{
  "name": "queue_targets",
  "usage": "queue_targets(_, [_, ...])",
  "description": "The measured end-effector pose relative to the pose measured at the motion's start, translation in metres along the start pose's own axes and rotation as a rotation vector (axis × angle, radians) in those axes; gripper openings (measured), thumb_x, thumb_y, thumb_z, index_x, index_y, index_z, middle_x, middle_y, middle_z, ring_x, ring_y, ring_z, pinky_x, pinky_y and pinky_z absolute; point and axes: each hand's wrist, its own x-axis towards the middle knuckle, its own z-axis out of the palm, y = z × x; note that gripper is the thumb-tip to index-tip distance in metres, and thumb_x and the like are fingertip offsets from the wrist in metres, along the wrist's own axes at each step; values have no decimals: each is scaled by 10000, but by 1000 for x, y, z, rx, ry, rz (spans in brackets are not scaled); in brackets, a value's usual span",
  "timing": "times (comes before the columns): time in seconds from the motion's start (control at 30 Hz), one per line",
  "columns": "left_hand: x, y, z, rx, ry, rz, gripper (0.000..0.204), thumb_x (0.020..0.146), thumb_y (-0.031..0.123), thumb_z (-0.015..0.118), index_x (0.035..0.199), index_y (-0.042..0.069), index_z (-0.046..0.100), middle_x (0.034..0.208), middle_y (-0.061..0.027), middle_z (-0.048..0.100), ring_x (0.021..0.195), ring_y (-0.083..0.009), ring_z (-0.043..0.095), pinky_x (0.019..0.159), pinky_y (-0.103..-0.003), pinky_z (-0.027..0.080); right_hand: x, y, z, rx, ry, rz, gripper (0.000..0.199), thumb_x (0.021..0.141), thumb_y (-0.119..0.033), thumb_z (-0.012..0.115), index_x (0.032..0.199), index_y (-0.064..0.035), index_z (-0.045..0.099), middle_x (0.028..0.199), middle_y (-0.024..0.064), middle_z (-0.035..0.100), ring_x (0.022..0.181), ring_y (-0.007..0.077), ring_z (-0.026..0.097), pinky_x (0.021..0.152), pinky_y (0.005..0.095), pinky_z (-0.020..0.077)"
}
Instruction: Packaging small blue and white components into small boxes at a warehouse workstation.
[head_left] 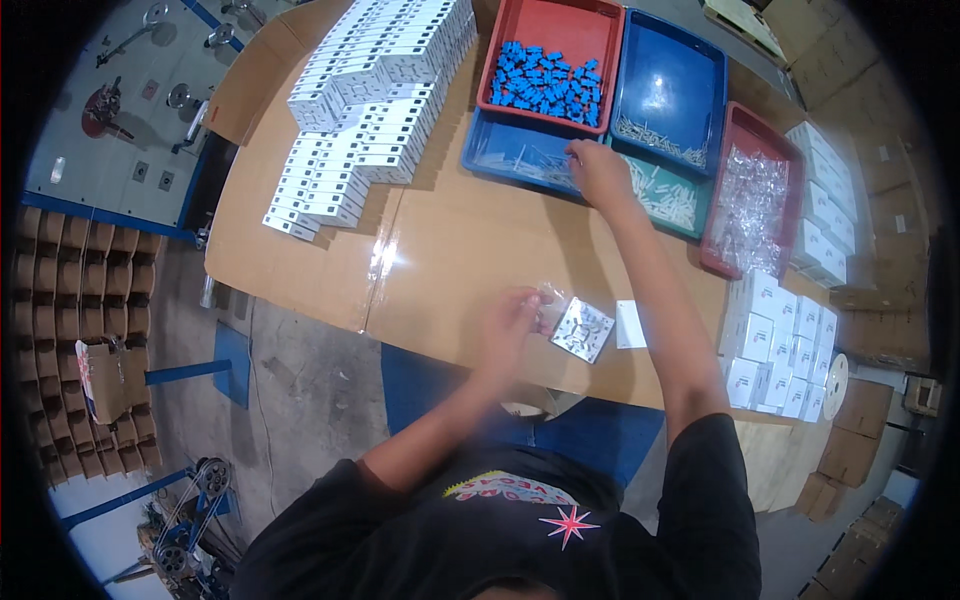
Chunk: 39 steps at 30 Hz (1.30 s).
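Right hand over the parts trays, left hand beside a patterned square plate

Clock directions are taken from the square plate (pixel 583 330), which lies on the cardboard-covered worktop (pixel 460 260) near its close edge, its face marked with a dark pattern. At nine o'clock, just beside it, is the left hand (pixel 512 322), fingers curled inward next to a clear plastic bag (pixel 552 298); blur hides whether the grip actually pinches the film. A flat white card (pixel 630 325) sits near the plate at three o'clock.

Well away at twelve o'clock, the right hand (pixel 603 175) reaches over the right end of a shallow blue tray (pixel 488 138) of thin translucent pieces. Its grip is narrow, thumb and fingers drawn near each other; whether anything is between them cannot be told.

Beyond, also at twelve, a red tray (pixel 555 25) holds small bright-blue plastic parts. Toward one o'clock lie a green tray (pixel 690 175) of white plugs and, farther off, a deep blue tray (pixel 665 60) with screws. A second red tray (pixel 762 128), filled with clear packets, is at two.

Stacked white units (pixel 370 110) with black squares stand between ten and eleven; small white boxes (pixel 780 340) are piled at three, beyond the card.
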Motion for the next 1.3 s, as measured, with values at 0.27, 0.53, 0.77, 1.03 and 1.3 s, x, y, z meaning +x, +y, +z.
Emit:
queue_targets(0.27, [10,3,-10,-23,85,-32,213,1109,169,574,1171,-14,664,1024,-75,695,802,-146,647,714,-314,562,21,22,41,-410,-34,-126,123,840,-65,648,906,-62,751,958,152,697,947,350,716,769,489,587])
queue_targets(0.53, [20,8,-10,-9,108,-26,247,1113,200,574,1178,-22,663,956,-63,674,735,-128,608,650,-285,499,14,5,18,-233,70,-120,71,893,-72,608,907,-24,658,982,177,695,941,414,689,774,512,564])
queue_targets(0.77, [20,10,-10,16,66,67,253,1116,201,569,1212,-14,661,963,-60,679,730,-120,611,660,-278,519,-66,-75,-87,403,-259,23,157,936,-160,696,1001,-18,717,882,131,712,758,264,663,675,393,508])
queue_targets(1.03, [8,15,5,-15,10,72,265,1119,210,564,1222,-11,665,1024,-75,703,776,-128,642,697,-294,552,-144,-94,-133,564,-285,91,154,929,-135,733,988,8,740,798,74,646,660,143,521,598,299,401])
queue_targets(1.3, [-7,11,9,34,-63,103,270,1120,210,560,1224,-17,664,1047,-83,705,817,-135,662,714,-301,569,-163,-107,-145,586,-278,117,102,951,-76,714,988,18,730,826,50,637,716,114,532,641,270,411])
